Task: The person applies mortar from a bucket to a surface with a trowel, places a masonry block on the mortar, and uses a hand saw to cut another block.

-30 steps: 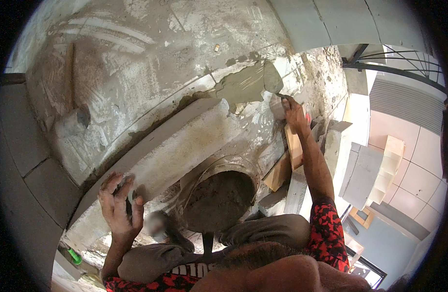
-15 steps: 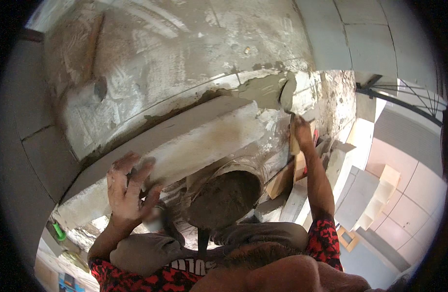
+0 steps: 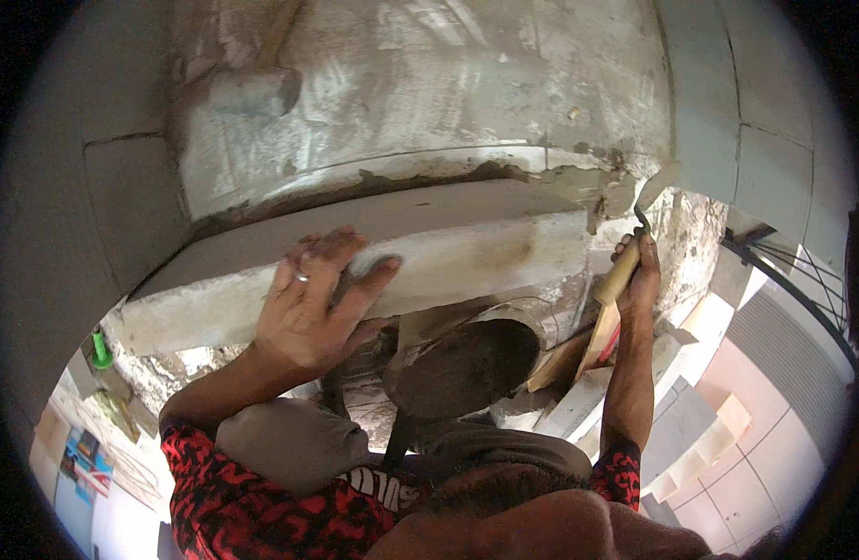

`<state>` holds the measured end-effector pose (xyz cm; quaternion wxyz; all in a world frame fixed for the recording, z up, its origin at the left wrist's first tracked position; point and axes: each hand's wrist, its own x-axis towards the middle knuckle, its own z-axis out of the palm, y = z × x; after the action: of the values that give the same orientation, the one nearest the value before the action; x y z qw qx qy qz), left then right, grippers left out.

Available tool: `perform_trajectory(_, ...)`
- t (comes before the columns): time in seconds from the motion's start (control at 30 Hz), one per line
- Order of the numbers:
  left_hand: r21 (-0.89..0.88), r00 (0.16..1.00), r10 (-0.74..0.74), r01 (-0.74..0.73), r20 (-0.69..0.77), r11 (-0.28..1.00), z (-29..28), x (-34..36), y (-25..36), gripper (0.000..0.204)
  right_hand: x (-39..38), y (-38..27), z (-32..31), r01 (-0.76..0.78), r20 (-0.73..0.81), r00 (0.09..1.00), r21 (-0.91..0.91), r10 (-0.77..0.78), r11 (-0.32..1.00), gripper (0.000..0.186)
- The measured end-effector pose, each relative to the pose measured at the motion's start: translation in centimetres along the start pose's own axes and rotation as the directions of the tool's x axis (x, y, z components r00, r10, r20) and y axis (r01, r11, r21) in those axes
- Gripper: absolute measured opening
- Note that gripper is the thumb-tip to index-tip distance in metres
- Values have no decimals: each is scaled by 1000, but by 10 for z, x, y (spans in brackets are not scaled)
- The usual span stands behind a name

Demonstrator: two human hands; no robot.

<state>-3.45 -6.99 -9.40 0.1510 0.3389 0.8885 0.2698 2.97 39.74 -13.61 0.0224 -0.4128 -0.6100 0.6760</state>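
Observation:
A long pale block (image 3: 513, 245) lies across the middle, slightly tilted, along a gap in the dusty surface. My left hand (image 3: 308, 313), a ring on one finger, rests with spread fingers over its front edge and top. At the block's right end, my right hand (image 3: 645, 280) is closed round the wooden handle of a trowel (image 3: 619, 278). The blade points away from me, beside wet grey mortar (image 3: 593, 189) that fills the gap's right part. Between my knees stands a round bucket (image 3: 418, 329) with dark contents.
A hammer-like tool (image 3: 257, 91) lies at the far left. Grey tiles (image 3: 131, 205) border the surface on both sides. Wooden pieces (image 3: 593, 345) and pale slabs (image 3: 579, 397) lie right of the bucket. Something green (image 3: 101, 350) stands at the left.
My left hand has come down onto the block, its fingers further over the top. The trowel has moved from the mortar toward the right. The whole view has shifted and turned.

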Motion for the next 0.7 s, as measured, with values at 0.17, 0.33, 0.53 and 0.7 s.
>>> perform_trajectory(0.17, 15, 1000, -12, 12, -23, 1000, 2, 0, 2, 74, 21, 41, -29, -70, -219, 976, -261, 12, 963, 25)
perform_trajectory(0.33, 51, 998, -12, 15, -67, 999, 11, -2, 1, 80, 50, 29, -80, -184, -129, 979, -210, 159, 960, 30)
perform_trajectory(0.53, 66, 996, -34, 39, -85, 997, 12, -2, 2, 80, 48, 50, -77, -264, -110, 964, -322, 241, 909, 35)
perform_trajectory(0.7, 52, 993, -50, 56, -109, 997, 10, -3, 6, 77, -9, 61, -26, -61, 77, 982, -738, 173, 672, 40)
